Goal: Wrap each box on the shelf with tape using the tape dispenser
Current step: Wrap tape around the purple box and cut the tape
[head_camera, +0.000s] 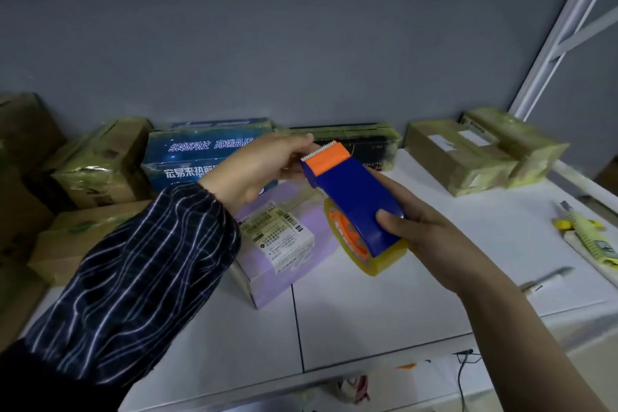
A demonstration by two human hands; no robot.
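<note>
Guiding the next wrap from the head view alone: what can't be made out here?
Head view only.
- Tape's free end: hidden behind left hand at tape dispenser's blade.
- Purple box: sleeve and dispenser cover parts; label print too small.
- Brown boxes, far left: dark, cut by frame edge.
- Yellow cutter, right: cut by edge.

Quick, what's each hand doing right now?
Left hand: pinches the tape dispenser at its orange cutter end.
Right hand: grips the tape dispenser's blue body.
</note>
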